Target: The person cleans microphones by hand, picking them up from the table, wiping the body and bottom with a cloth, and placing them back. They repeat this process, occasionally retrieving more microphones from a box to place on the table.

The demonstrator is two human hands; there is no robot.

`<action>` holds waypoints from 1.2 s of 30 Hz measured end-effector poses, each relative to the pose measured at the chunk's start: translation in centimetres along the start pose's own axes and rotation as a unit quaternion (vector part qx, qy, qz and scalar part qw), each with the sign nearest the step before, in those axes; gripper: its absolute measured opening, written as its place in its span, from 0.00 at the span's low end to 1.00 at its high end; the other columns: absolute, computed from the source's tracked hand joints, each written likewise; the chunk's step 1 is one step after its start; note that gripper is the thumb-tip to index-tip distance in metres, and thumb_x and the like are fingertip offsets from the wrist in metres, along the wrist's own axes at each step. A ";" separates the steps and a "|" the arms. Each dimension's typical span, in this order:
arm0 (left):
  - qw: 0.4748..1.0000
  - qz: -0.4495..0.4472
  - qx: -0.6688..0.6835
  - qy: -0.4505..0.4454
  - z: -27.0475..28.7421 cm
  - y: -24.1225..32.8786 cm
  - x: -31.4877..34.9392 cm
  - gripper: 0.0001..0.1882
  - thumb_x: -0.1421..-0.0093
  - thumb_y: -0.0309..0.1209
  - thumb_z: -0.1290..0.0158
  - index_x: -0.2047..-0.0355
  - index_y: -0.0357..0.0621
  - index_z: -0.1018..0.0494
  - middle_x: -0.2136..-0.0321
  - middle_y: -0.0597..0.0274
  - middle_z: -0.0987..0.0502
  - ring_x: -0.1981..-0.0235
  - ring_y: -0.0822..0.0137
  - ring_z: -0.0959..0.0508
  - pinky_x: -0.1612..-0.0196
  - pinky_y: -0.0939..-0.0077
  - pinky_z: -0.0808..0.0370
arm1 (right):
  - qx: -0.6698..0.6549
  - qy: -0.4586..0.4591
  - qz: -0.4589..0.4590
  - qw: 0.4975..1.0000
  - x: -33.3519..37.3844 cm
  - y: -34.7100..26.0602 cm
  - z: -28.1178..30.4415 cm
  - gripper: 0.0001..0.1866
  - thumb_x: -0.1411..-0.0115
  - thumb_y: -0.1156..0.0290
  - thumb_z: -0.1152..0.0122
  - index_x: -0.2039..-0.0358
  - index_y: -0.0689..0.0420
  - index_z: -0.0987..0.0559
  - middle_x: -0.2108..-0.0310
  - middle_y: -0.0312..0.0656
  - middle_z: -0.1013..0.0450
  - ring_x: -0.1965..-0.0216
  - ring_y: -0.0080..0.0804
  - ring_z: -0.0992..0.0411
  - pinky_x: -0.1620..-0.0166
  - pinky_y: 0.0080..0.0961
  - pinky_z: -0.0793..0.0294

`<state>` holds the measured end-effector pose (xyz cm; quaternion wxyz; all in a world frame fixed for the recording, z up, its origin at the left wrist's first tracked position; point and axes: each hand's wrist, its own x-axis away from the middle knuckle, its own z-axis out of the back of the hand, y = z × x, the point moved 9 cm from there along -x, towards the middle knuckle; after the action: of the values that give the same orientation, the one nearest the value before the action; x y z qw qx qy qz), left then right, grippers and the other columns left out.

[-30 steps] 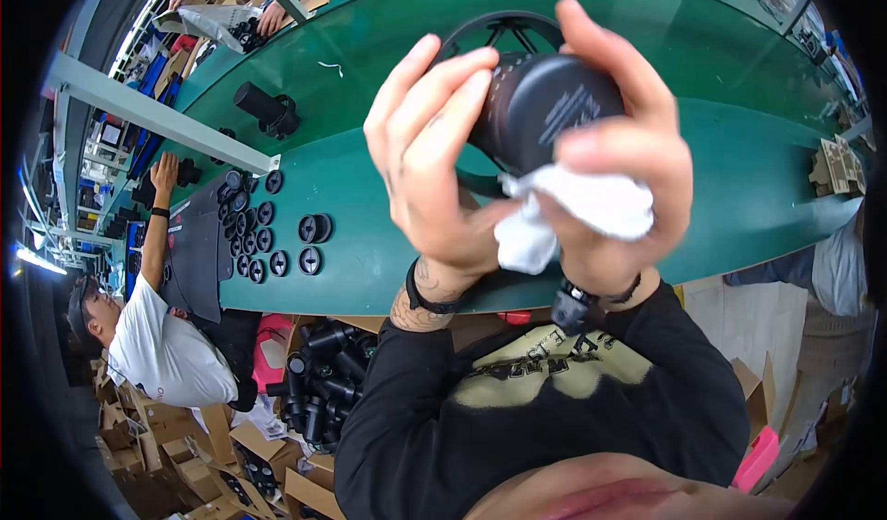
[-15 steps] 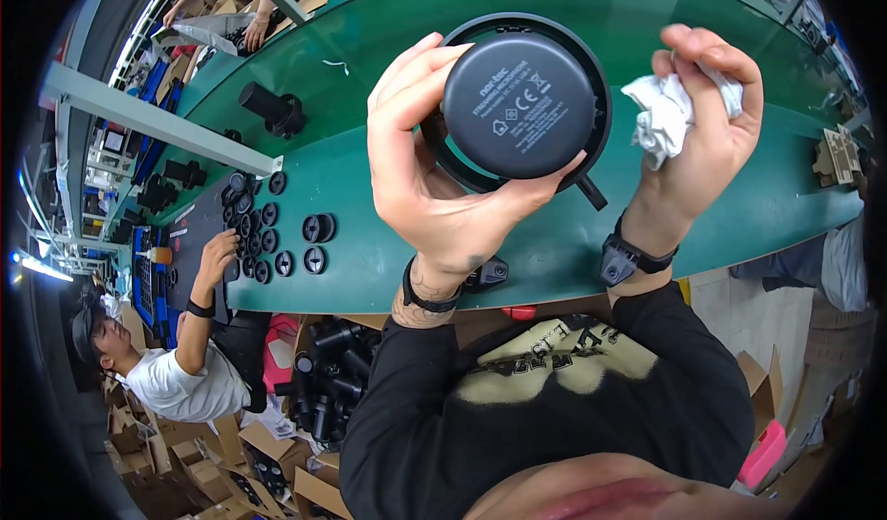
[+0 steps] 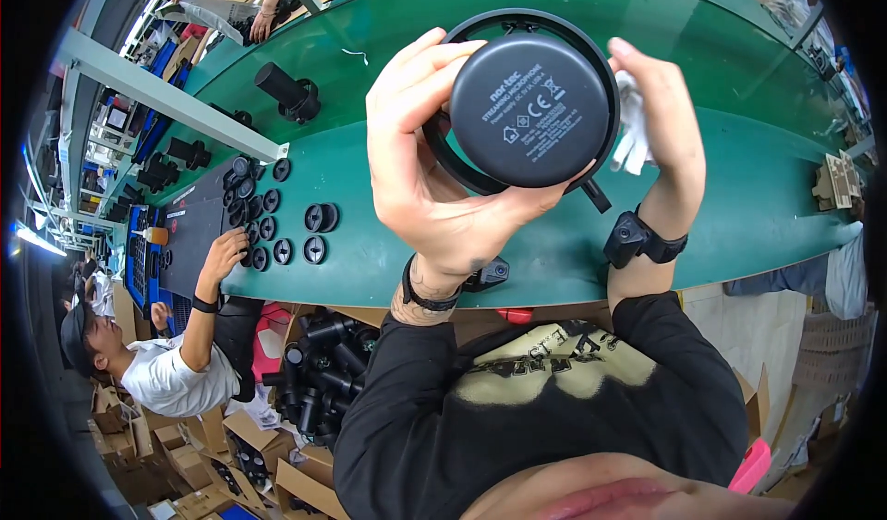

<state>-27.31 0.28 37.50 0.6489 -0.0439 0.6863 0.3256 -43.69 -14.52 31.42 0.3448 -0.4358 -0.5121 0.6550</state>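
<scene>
Across the view stretches a long workbench with a smooth green top (image 3: 370,169). At its near side is a person in a black sweatshirt (image 3: 545,437) with a cream print. Over at the left, a co-worker in a white T-shirt (image 3: 176,377) and dark cap reaches one hand to the bench. Between the two people, beyond the bench's near edge, lies a heap of black cylindrical parts (image 3: 319,372).

Held up above the bench is a round matte-black device (image 3: 531,111) with pale printing on its flat face, set inside a black ring (image 3: 568,27) with a short stalk at lower right. The person's left hand (image 3: 434,196) grips it widely from the left, fingertips at its upper left and thumb at its lower edge. The right hand (image 3: 661,113), just beside the ring's right side, bends its fingers around a crumpled white cloth (image 3: 633,141); whether the cloth touches the ring cannot be told. Small black slotted discs (image 3: 315,249) lie grouped on the bench's left part, some touching, others apart.
</scene>
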 end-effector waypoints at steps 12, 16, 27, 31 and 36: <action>0.972 -0.212 -0.033 -0.098 -2.1 2.4 0.5 0.26 0.62 0.37 0.33 0.63 0.45 0.29 0.62 0.57 0.26 0.56 0.53 0.28 0.50 0.58 0.31 | -0.521 -0.147 -0.211 0.814 0.8 1.4 -11.9 0.31 0.38 0.45 0.57 0.57 0.66 0.28 0.68 0.48 0.25 0.72 0.30 0.27 0.64 0.24 0.25; 0.959 -0.137 -0.236 -0.073 -0.1 2.0 1.9 0.23 0.59 0.41 0.34 0.65 0.44 0.28 0.67 0.57 0.24 0.62 0.55 0.24 0.55 0.61 0.27 | -0.397 0.031 -0.024 0.917 -1.5 4.2 -7.8 0.31 0.40 0.49 0.48 0.50 0.66 0.34 0.59 0.50 0.28 0.65 0.34 0.28 0.59 0.27 0.26; 0.863 0.445 0.004 -0.238 2.6 -7.0 14.5 0.23 0.52 0.34 0.38 0.58 0.36 0.32 0.68 0.52 0.23 0.69 0.60 0.21 0.68 0.70 0.24 | -0.171 -0.152 0.184 0.956 1.3 -2.1 -10.3 0.30 0.47 0.60 0.43 0.49 0.65 0.37 0.63 0.52 0.28 0.66 0.34 0.28 0.58 0.27 0.27; 0.674 0.660 0.275 -0.188 1.6 -6.5 20.0 0.23 0.53 0.36 0.37 0.62 0.33 0.30 0.67 0.54 0.23 0.66 0.63 0.21 0.67 0.71 0.25 | -0.497 -0.019 0.102 0.862 -0.3 -1.4 -7.0 0.35 0.52 0.56 0.38 0.49 0.66 0.37 0.65 0.50 0.28 0.66 0.32 0.30 0.60 0.24 0.28; 0.931 0.357 0.045 -0.053 3.0 -4.6 13.0 0.29 0.58 0.49 0.36 0.72 0.30 0.26 0.80 0.54 0.23 0.77 0.62 0.22 0.75 0.71 0.26 | -0.193 -0.210 0.117 0.951 0.4 -0.8 -10.8 0.34 0.49 0.59 0.42 0.46 0.64 0.40 0.61 0.50 0.31 0.60 0.34 0.31 0.55 0.28 0.29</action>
<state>-24.48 2.89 23.92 0.5265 0.2505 0.6351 0.5067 -33.80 -9.99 31.04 0.0597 -0.4035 -0.6353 0.6558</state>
